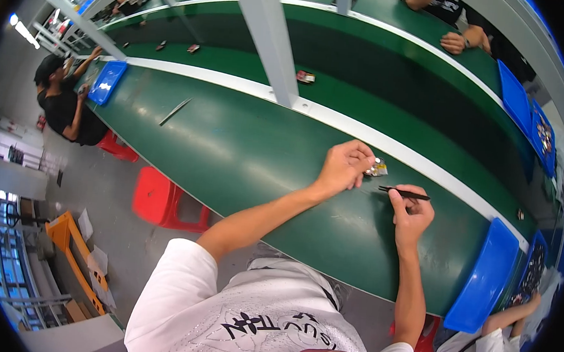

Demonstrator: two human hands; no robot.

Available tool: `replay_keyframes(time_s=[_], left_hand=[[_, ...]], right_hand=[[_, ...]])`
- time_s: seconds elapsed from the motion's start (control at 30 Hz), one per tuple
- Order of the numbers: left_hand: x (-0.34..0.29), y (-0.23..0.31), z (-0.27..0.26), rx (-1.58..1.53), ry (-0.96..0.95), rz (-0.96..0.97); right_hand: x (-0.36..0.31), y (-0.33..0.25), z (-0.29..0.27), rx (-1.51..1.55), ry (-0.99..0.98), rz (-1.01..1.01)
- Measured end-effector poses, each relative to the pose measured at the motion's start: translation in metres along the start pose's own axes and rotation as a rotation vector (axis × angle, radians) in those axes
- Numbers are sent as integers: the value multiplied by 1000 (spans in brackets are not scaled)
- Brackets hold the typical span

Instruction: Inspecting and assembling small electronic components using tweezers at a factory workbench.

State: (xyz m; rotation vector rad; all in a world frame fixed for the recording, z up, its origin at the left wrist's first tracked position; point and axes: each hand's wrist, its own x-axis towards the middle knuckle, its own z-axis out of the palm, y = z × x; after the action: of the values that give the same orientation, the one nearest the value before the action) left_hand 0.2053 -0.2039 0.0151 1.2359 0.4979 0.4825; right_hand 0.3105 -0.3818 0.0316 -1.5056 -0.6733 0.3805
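Over the green bench point(257, 155), my left hand point(348, 165) pinches the edge of a small shiny part point(378, 168) with silver and yellowish patches. Its details are too small to make out, and my fingers hide its left side. My right hand point(414, 215) is closed around black tweezers point(413, 194). The tweezers lie nearly level, with their tips pointing left, just below the small part and apart from it.
Another pair of tweezers point(175, 111) lies on the bench to the left. Beyond a white rail, a green belt carries small parts such as one point(306, 77) behind a grey post point(269, 38). A blue tray point(486, 275) stands at right; co-workers sit around.
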Motion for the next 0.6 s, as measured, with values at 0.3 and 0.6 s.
replay_keyframes(time_s=[0.3, 0.6], left_hand=[[-3, 2, 0, -40, -46, -20], [-11, 4, 11, 98, -20, 56]], right_hand=[[1, -4, 8, 14, 80, -140], [1, 0, 4, -93, 72, -248]])
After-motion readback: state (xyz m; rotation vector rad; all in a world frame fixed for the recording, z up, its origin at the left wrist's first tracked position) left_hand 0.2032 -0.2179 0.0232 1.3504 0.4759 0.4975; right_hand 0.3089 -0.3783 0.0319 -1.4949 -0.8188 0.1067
